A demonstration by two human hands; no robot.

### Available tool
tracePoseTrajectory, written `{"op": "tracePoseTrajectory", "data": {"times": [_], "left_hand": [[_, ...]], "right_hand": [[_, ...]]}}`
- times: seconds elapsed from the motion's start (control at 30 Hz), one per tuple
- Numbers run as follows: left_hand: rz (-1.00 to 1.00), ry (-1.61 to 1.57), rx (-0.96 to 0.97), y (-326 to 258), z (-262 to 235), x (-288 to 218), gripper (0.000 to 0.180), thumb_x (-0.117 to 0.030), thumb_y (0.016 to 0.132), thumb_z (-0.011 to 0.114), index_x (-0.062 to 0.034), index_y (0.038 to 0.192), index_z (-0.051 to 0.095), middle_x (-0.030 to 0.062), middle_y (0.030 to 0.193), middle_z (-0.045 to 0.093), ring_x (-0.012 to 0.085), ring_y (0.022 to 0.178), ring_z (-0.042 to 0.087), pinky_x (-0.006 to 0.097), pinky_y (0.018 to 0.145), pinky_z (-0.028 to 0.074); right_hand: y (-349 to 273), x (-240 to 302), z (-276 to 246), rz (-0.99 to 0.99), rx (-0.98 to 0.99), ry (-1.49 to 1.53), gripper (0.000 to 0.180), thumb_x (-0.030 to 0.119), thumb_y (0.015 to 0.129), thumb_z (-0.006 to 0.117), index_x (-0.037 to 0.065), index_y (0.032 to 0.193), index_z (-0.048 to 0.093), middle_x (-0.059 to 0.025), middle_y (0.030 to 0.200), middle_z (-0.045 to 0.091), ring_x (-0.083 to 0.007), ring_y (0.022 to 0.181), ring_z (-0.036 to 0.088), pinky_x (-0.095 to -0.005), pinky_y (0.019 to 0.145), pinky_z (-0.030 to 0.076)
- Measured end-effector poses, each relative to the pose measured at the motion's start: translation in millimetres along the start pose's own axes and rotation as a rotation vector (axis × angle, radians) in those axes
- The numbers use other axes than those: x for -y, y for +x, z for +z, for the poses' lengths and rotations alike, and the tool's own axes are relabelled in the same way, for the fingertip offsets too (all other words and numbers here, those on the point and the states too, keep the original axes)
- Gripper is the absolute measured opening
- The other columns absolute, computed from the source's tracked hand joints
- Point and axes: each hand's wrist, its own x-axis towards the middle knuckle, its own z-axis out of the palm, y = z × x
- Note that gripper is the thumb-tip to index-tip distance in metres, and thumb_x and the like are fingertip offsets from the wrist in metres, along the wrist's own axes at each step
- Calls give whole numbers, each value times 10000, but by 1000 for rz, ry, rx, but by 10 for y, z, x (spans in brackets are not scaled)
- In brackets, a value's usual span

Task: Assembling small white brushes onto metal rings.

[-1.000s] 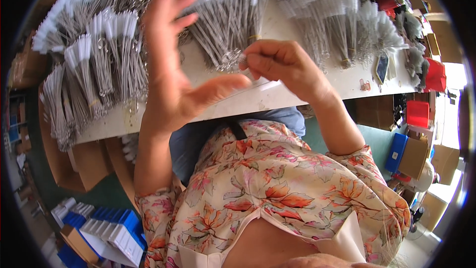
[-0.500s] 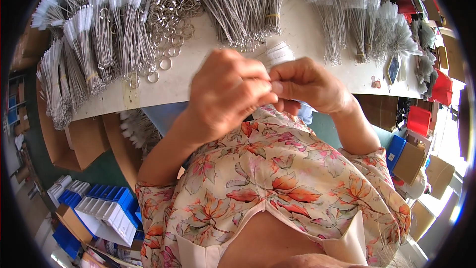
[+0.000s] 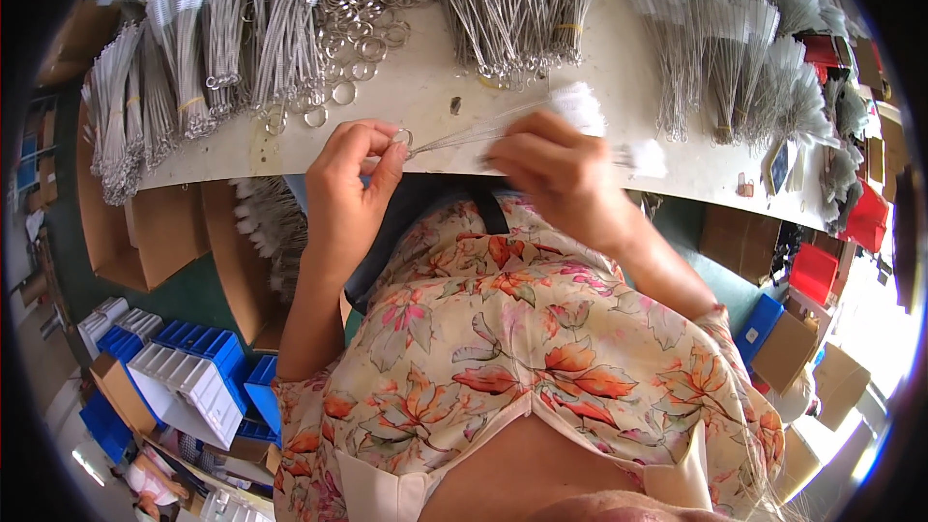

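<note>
My left hand (image 3: 356, 172) is closed in a pinch on a small metal split ring (image 3: 403, 138) at the table's front edge. From the ring, thin wire brushes (image 3: 474, 132) fan out to the right, their white bristle heads (image 3: 580, 108) lying over the tabletop. My right hand (image 3: 565, 159), smeared by motion, is curled in front of those heads. A blurred white bristle head (image 3: 641, 159) sticks out past it, apparently from a brush in its grip; the fingertips are indistinct.
Bundles of wire brushes (image 3: 517, 14) cover the back of the table (image 3: 416, 68), with more to the left (image 3: 193, 48) and right (image 3: 720, 48). Loose split rings (image 3: 372, 0) lie heaped between bundles. Cardboard boxes (image 3: 145, 232) and blue and white bins (image 3: 188, 377) stand lower left.
My hands, together before, have parted: the left moved left with the ring, the right slightly right. The ring and fanned brushes now show between them. The whole view has shifted slightly.
</note>
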Motion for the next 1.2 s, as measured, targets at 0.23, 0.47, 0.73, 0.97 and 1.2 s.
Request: {"op": "tracePoseTrajectory", "data": {"times": [0.23,0.47,0.73,0.97,1.2], "left_hand": [[118,-459,129,282,-351,-336,123,46,827,567,27,938,614,131,995,595,131,820,613,236,679,544],[204,-507,309,399,-498,-480,173,56,788,562,41,952,613,217,1037,561,201,868,604,297,731,545],[491,-361,295,426,-408,-359,263,101,772,506,78,1025,572,221,1046,547,246,886,614,340,767,535],[491,-471,-47,357,-253,-584,290,127,700,614,106,988,588,194,965,605,220,787,655,268,683,558],[620,-173,0,421,-339,-681,286,84,765,525,149,1043,536,252,1028,573,283,909,611,361,790,518]], "right_hand": [[460,271,102,-114,34,200,76,117,767,633,67,824,634,-58,826,613,-249,623,594,-329,553,476],[492,405,-200,394,330,770,165,163,864,589,4,853,633,-29,748,625,-71,553,503,-208,499,413],[456,352,-212,449,364,924,206,205,887,568,9,877,629,-9,758,631,-40,527,452,-183,475,381],[464,529,-304,388,53,990,190,193,873,594,7,882,630,12,695,581,-32,531,457,-178,468,366],[583,686,-240,244,-118,902,120,104,838,625,-12,869,614,-23,743,587,-33,525,462,-161,430,357]]}}
